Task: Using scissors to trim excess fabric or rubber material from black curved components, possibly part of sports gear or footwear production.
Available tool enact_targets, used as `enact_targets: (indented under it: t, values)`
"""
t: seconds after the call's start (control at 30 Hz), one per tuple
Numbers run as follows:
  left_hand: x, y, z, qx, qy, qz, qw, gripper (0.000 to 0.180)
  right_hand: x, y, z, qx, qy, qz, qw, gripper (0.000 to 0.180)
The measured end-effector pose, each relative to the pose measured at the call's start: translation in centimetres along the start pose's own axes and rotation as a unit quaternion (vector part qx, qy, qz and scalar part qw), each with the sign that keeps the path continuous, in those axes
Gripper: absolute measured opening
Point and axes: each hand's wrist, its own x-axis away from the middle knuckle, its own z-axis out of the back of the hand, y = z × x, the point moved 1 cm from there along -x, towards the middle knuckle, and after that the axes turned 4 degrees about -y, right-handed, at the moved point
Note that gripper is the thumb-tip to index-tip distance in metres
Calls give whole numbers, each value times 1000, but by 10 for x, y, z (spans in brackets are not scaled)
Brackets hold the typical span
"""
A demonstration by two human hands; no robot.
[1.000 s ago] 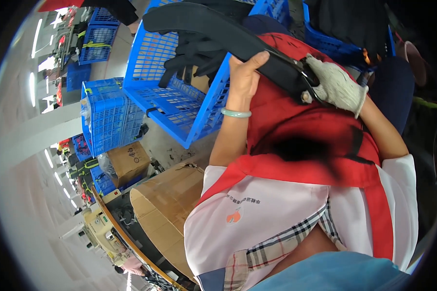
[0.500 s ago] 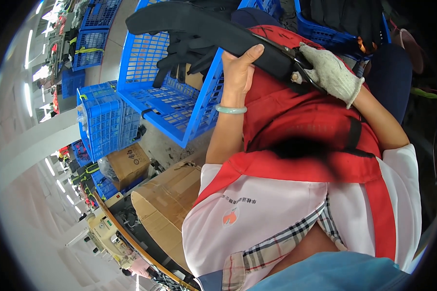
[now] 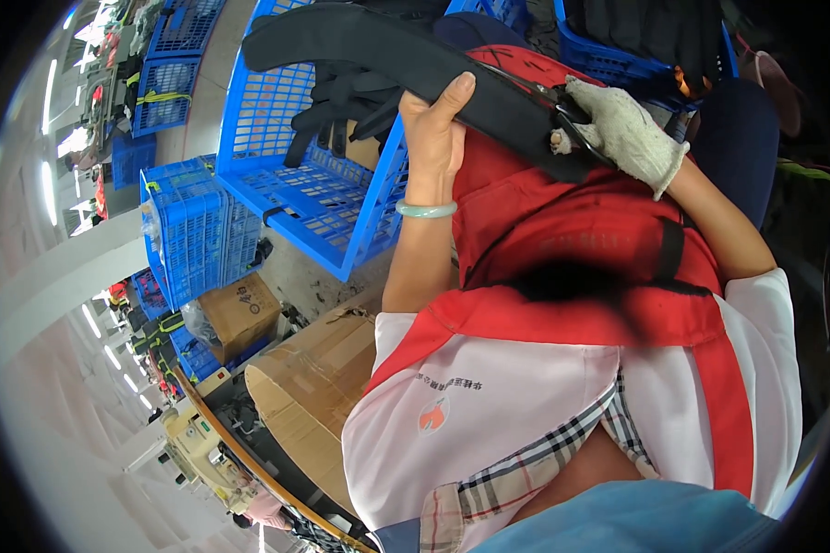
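Observation:
A long black curved padded strip (image 3: 369, 44) slants across my lap, its wide curved end over the blue crate at the upper left. My bare left hand (image 3: 435, 138), with a pale green bangle at the wrist, grips the strip near its middle, thumb on top. In a white knit glove, my right hand (image 3: 629, 138) is closed round the handles of a pair of scissors (image 3: 574, 127). The scissor blades point up and left along the strip's far edge. Whether they touch the fabric I cannot tell. Beneath lies my red apron (image 3: 516, 198).
A tilted blue plastic crate (image 3: 346, 253) at the left holds black pieces. Another blue crate (image 3: 609, 64) with black items stands at the far right. Further left are stacked blue crates (image 3: 203, 230), a brown carton (image 3: 240, 309), a large cardboard sheet (image 3: 314, 387) and a sewing machine (image 3: 198, 452).
My left hand has shifted a little left and up along the strip. More of the strip's right part shows beside the scissors. My right hand has hardly moved.

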Motion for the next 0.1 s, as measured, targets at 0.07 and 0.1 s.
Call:
enact_targets:
  t: [0.07,0.1]
  values:
    - [0,-2,2,-5,2,-10,1000,24,-1,2,-3,-11,1,4,1000,41]
    - [1,-5,-2,2,-7,-14,1000,30,0,5,-5,-22,4,6,1000,40]
